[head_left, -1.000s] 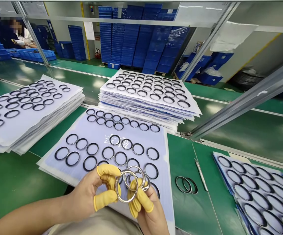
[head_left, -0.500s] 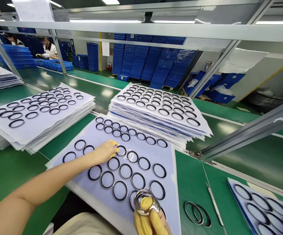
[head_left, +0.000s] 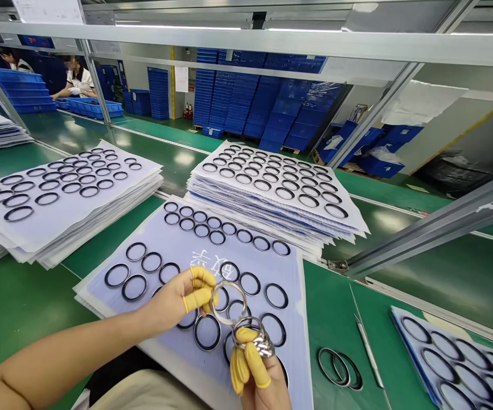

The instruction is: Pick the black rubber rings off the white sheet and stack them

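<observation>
My left hand, with yellow finger cots on thumb and fingers, pinches a single silver ring just above a pale blue sheet covered with several black-rimmed rings. My right hand, also in yellow finger cots, is closed on a small bunch of silver rings at the sheet's near edge. The single ring hangs right above that bunch, touching or almost touching it.
Two tall stacks of ring sheets stand behind on the green bench. Two loose black rings and a thin metal tool lie to the right, beside another ring sheet. A slanted aluminium bar crosses at right. People work far left.
My left hand left the middle of the sheet, where it was reaching, and came back towards me holding one silver ring. It now meets the bunch in my right hand, which rose slightly.
</observation>
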### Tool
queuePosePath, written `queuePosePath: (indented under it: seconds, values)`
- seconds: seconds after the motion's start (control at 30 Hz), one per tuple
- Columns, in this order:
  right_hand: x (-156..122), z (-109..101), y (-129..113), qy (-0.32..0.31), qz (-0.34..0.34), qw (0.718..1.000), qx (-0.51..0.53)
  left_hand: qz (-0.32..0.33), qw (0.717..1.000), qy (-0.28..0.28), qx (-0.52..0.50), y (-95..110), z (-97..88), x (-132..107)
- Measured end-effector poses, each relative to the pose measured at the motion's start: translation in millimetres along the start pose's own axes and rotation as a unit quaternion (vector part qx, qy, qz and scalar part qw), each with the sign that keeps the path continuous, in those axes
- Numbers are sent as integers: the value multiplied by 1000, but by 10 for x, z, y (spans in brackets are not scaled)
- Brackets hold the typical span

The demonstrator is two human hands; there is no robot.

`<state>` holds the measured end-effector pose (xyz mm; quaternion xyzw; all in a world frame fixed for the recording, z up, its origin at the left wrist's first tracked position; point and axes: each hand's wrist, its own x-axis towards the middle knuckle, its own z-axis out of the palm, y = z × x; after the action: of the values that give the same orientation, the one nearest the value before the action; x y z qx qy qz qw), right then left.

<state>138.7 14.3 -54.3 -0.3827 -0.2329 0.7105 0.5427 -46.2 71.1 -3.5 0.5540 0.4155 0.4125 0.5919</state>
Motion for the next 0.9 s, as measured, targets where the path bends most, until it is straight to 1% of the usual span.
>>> queuePosePath:
  seconds: [0.03, 0.07, 0.1, 0.17, 0.33, 0.5, 0.6, 0.67, 0.73, 0.77, 0.8, 0.83, 0.87, 0.9]
  values:
    - [-5, 29, -8, 0, 0, 1000, 1, -21, 997, -2, -79, 26, 51, -55]
    - [-17, 57, -20, 5, 0, 1000, 5, -36, 990, -8, -137, 43, 94, -99]
    - [-34, 83, -33, 12, 2, 1000, 11, -43, 985, -16, -168, 50, 128, -131]
    - [-77, 129, -65, 26, 5, 999, 22, -49, 979, -32, -193, 47, 171, -173]
    - [-173, 168, -112, 44, 7, 998, 41, -47, 977, -57, -200, 45, 198, -226]
    - [-222, 90, -84, 54, -12, 997, 51, -49, 979, -69, -183, 79, 212, -266]
    - [-235, 31, -73, 34, -11, 998, 44, -43, 982, -70, -169, 82, 232, -268]
    - [-239, -2, -76, 5, 3, 999, 42, -44, 985, -74, -149, 82, 233, -240]
    - [-242, -29, -86, -18, 16, 999, 47, -36, 993, -82, -81, 80, 206, -161]
    - [-244, -42, -92, -20, 18, 998, 51, -16, 996, -84, -15, 74, 179, -95]
    - [-247, -56, -98, -18, 20, 998, 58, 14, 994, -81, 75, 62, 143, -9]
    - [-251, -70, -102, -14, 20, 997, 67, 49, 979, -76, 181, 40, 101, 94]
    - [-255, -87, -104, -10, 22, 997, 77, 85, 951, -69, 289, 7, 55, 212]
    - [-260, -107, -103, -9, 26, 996, 88, 105, 916, -62, 381, -37, 9, 339]
